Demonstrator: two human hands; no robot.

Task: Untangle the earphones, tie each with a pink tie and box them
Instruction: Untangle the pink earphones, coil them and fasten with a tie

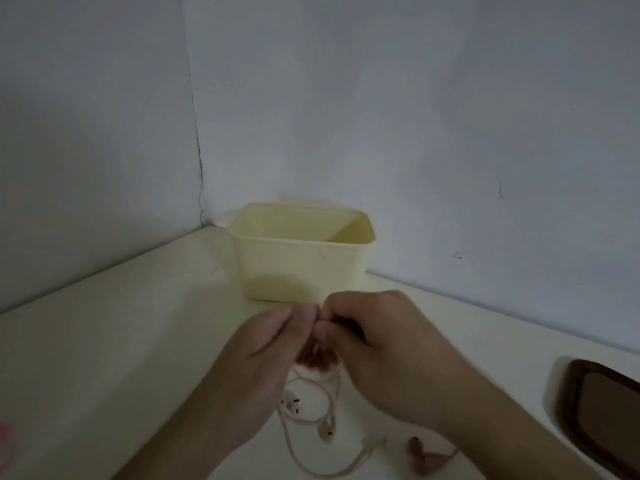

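Observation:
My left hand (256, 368) and my right hand (391, 355) meet above the table, fingertips together, pinching the bundled cable of a pale pink earphone (311, 407). Its earbuds hang below my hands near the table. Whether a tie sits between my fingers is hidden. A second earphone (424, 457), brownish pink, lies on the table under my right forearm. The cream plastic box (301, 271) stands open just beyond my hands, against the wall corner.
A dark brown tray (602, 410) lies at the right edge of the cream table (121, 341). Something pink (7, 434) shows at the far left edge. White walls close off the back and left.

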